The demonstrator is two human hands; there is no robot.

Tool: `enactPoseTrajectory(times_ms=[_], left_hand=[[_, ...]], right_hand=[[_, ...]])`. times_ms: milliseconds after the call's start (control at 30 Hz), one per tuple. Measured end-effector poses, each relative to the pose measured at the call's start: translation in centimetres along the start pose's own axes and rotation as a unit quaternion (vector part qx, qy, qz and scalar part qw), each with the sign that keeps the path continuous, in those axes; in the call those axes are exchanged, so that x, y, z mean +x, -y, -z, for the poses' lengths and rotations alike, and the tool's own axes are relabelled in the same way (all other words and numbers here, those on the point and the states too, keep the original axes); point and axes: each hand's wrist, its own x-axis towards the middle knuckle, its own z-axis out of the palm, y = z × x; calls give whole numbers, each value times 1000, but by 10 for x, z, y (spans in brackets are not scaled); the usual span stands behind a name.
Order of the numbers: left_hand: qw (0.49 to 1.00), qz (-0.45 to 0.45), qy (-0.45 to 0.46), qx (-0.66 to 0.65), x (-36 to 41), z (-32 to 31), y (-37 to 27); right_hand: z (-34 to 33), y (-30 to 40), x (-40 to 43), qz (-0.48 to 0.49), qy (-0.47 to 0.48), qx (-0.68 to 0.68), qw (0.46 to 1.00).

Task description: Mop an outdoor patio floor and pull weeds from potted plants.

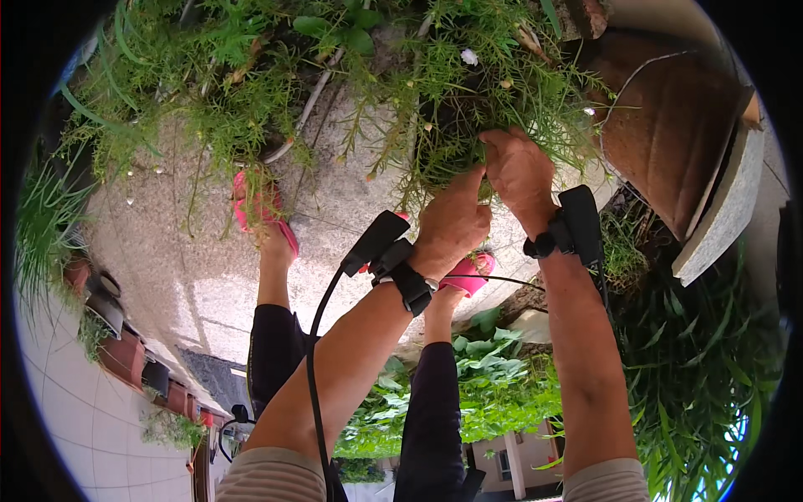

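Observation:
Both my hands are at the edge of a leafy plant with narrow needle-like leaves [455, 135], which looks like moss rose and bears a white flower [469, 57]. My right hand [522, 168] is curled closed against the green stems, which run in under its fingers. Just below and to its left is my left hand [453, 219], its index fingertip close to the right hand. The left hand's other fingers are bent under and mostly hidden, so what they hold does not show. Black straps with devices and cables circle both wrists.
Speckled stone paving [213, 276] lies beneath, with my feet in pink shoes [266, 210]. A large brown pot [674, 125] stands at right by a stone slab [721, 207]. Terracotta planters [122, 357] line the left side; broad-leaved plants [502, 389] grow behind my legs.

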Motion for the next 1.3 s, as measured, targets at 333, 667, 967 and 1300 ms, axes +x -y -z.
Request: enactPoseTrajectory(times_ms=[333,667,967,1300], left_hand=[[997,-31,-45,-46,0,-17,-11],[998,-28,19,-53,-10,-18,-7],[999,-21,-41,-27,-7,5,16],[993,46,15,-111,-3,2,27]], right_hand=[[9,11,15,-126,56,56,989],[10,16,20,-28,109,-99,989],[-14,3,24,-120,65,-54,989],[-22,-17,23,-10,55,20,998]])
